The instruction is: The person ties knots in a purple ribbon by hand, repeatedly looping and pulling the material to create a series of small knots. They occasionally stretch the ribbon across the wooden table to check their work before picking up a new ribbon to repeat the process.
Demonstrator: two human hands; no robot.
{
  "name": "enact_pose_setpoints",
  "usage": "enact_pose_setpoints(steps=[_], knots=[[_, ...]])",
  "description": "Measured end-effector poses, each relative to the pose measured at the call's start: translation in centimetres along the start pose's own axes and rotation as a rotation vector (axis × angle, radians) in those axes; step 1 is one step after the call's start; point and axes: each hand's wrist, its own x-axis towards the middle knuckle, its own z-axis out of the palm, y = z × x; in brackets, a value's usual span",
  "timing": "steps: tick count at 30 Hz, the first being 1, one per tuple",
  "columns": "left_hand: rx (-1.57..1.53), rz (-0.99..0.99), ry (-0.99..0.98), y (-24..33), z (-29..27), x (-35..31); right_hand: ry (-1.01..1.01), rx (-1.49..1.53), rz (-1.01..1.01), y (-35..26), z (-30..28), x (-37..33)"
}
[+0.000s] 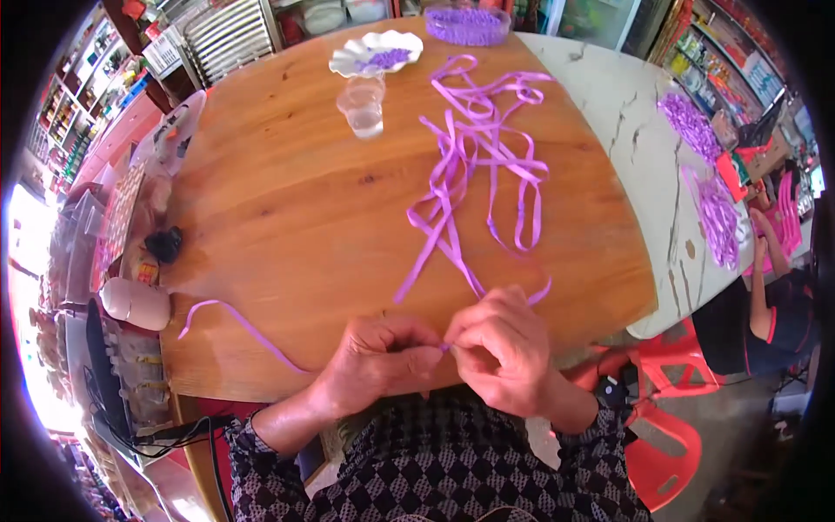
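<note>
My left hand point(383, 361) and my right hand point(502, 352) meet near the table's front edge, fingertips pinched together. Between them shows a tiny bit of purple ribbon point(445, 346); whether a small purple piece is on it I cannot tell. A loose ribbon tail point(252, 329) lies to the left, and its end runs in behind my left wrist. Beyond my right hand a tangled heap of light purple ribbon point(452, 174) spreads up the table, with its near strands passing close to my knuckles. A few darker purple spots sit along those strands.
Toward the back are a white scalloped dish point(348, 61) with small purple pieces, a clear plastic cup point(361, 109) and a purple-filled tub point(467, 28). More purple ribbon bundles point(718, 217) lie on the marble-patterned table point(648, 187). A pink-white rounded container point(136, 304) stands left. Someone sits far right.
</note>
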Motion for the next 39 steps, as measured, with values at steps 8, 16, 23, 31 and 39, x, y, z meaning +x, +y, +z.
enact_pose_setpoints(steps=[8,16,23,31,39], knots=[[-0.03,-0.034,0.202,-0.3,0.5,-0.1,0.04,0.109,0.055,0.5,-0.3,0.1],[-0.069,0.055,0.235,-1.9,1.2,0.2,0.006,0.127,0.081,0.7,-0.1,-1.2],[-0.041,0.138,0.233,-2.4,1.5,-0.1,0.025,0.148,0.048,0.6,0.0,-1.5],[-0.029,0.038,0.331,-2.1,2.1,0.2,0.014,0.144,0.062,0.8,0.0,-1.6],[-0.229,-0.011,0.35,-3.3,2.0,0.8,0.027,0.125,0.048,0.9,0.1,-2.0]])
